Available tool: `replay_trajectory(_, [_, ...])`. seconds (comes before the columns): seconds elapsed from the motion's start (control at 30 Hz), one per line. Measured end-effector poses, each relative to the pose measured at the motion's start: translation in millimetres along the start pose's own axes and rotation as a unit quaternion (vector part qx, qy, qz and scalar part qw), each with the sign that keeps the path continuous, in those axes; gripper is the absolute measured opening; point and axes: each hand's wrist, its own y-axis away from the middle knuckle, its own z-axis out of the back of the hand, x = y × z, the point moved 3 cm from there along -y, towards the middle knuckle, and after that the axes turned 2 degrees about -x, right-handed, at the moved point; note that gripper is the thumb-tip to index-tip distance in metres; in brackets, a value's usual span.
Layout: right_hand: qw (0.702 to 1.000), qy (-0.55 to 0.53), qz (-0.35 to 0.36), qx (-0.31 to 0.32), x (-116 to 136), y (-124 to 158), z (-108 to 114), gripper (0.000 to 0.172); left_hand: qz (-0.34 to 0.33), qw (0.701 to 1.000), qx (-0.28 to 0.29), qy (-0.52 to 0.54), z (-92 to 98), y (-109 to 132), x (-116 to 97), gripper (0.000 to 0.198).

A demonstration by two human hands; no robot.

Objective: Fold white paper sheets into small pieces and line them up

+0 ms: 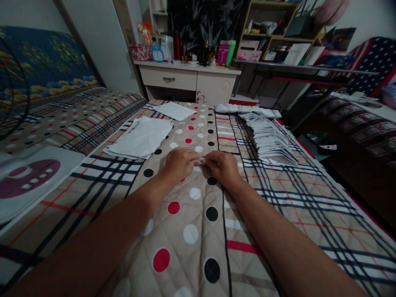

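Both hands meet at the middle of the patterned bedspread (191,234). My left hand (178,165) and my right hand (225,167) pinch a small, thin, whitish piece (200,159) between their fingertips, mostly hidden by the fingers. It looks like folded paper. Beyond my left hand lies a loose stack of white sheets (144,136), with a smaller stack (175,111) farther back. To the right of my right hand is a long fanned row of folded white papers (269,138), and another row (247,109) runs across behind it.
A white plastic bag with a purple print (66,165) lies at the left edge. A white dresser (185,68) with bottles and a blue clock (157,53) stands beyond the bed. At the right are a desk (303,68) and the bed's edge (346,189).
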Motion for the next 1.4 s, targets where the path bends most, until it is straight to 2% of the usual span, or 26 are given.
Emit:
replay_trajectory(0.17, [0.998, 0.058, -0.028, 0.000, 3, 0, 2, 0.026, 0.006, 0.998, 0.016, -0.061, -0.5, 1, -3, 0.020])
replay_trajectory(0.3, [0.994, 0.046, -0.084, 0.049, -1, -2, 3, 0.031, 0.051, 0.988, 0.051, -0.134, 0.8, -2, -1, 0.033])
replay_trajectory(0.43, [0.987, 0.019, -0.143, 0.068, -16, -4, 5, 0.036, 0.072, 0.989, 0.068, -0.113, 1.8, -2, 9, 0.043])
replay_trajectory(0.6, [0.988, 0.036, -0.132, 0.069, -25, -6, 8, 0.028, 0.099, 0.992, 0.042, -0.069, 0.9, 0, 27, 0.048])
replay_trajectory(0.77, [0.987, 0.038, -0.150, 0.050, -29, -7, 9, 0.024, 0.133, 0.991, -0.014, -0.029, 0.9, -1, 34, 0.039])
replay_trajectory(0.83, [0.985, -0.001, -0.168, 0.026, -32, -7, 7, 0.025, 0.171, 0.982, -0.062, 0.057, 2.0, -2, 35, 0.034])
replay_trajectory(0.87, [0.984, -0.031, -0.176, 0.013, -33, -6, 6, 0.026, 0.199, 0.968, -0.087, 0.123, 2.3, -2, 35, 0.033])
replay_trajectory(0.97, [0.972, -0.139, -0.189, -0.021, -35, -5, 3, 0.028, 0.277, 0.887, -0.134, 0.346, 0.1, -2, 35, 0.033])
replay_trajectory(1.03, [0.960, -0.207, -0.185, -0.039, -33, -5, 3, 0.029, 0.283, 0.846, -0.120, 0.436, -2.3, -3, 32, 0.035])
replay_trajectory(1.1, [0.950, -0.253, -0.175, -0.052, -30, -5, 5, 0.029, 0.273, 0.843, -0.083, 0.457, -4.2, -3, 28, 0.036])
replay_trajectory(1.23, [0.934, -0.309, -0.170, -0.062, -23, -6, 6, 0.030, 0.266, 0.866, 0.004, 0.422, -7.8, -1, 21, 0.035])
replay_trajectory(1.3, [0.907, -0.368, -0.181, -0.089, -18, -5, 6, 0.031, 0.263, 0.867, 0.004, 0.422, -7.5, -1, 17, 0.038])
replay_trajectory(1.4, [0.860, -0.456, -0.193, -0.126, -6, -5, 2, 0.036, 0.265, 0.856, -0.054, 0.440, -5.2, -2, 10, 0.041])
